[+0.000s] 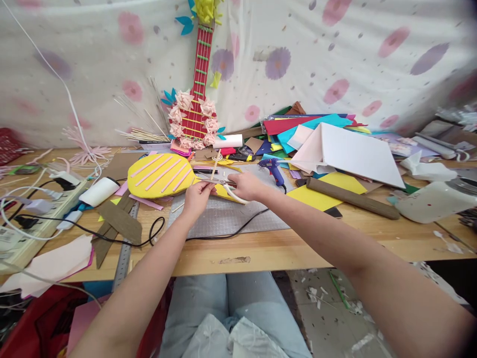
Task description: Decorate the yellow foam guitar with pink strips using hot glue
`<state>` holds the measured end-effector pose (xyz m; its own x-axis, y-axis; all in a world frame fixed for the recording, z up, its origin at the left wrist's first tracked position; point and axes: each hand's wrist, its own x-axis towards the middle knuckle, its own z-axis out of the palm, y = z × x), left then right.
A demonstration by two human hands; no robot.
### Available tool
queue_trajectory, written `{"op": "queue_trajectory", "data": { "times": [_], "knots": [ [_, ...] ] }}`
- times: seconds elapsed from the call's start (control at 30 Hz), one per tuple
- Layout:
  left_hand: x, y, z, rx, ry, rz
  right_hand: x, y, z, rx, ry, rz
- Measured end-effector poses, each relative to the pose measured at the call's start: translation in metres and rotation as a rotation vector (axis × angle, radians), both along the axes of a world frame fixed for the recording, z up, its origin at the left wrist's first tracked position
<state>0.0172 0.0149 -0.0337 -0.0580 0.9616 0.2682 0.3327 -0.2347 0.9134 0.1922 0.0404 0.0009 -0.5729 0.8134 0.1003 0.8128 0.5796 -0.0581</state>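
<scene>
No words, brand names or signs can be read anywhere. The metal ruler (124,253) lying at the near left edge of the worktop (261,248) carries fine graduation marks, but they are too small to make out as numbers.

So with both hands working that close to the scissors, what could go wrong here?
The scissors in the right hand sit close to the left hand, so a fingertip could get nicked. The black cord crosses the grey cutting mat and could snag a forearm. The blue glue gun nearby may be hot.
</scene>
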Motion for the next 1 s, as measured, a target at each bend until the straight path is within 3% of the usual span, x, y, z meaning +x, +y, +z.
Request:
{"op": "queue_trajectory", "data": {
  "times": [0.23, 0.4, 0.53, 0.7, 1.0],
  "knots": [
    [-0.004, -0.003, 0.003, 0.089, 0.225, -0.039, 0.002, 0.005, -0.005, 0.051, 0.085, 0.092],
    [-0.011, 0.0, 0.0, 0.098, 0.213, -0.097, -0.003, -0.003, -0.001, 0.055, -0.017, -0.049],
    [-0.01, 0.001, 0.003, 0.064, 0.227, -0.057, -0.007, -0.005, 0.004, 0.051, -0.054, -0.1],
    [-0.007, 0.0, 0.004, 0.075, 0.227, 0.017, -0.01, -0.001, 0.003, 0.058, -0.053, -0.084],
    [-0.014, -0.003, 0.003, 0.076, 0.285, -0.074, -0.01, -0.001, -0.006, 0.105, 0.032, 0.018]
  ]
}}
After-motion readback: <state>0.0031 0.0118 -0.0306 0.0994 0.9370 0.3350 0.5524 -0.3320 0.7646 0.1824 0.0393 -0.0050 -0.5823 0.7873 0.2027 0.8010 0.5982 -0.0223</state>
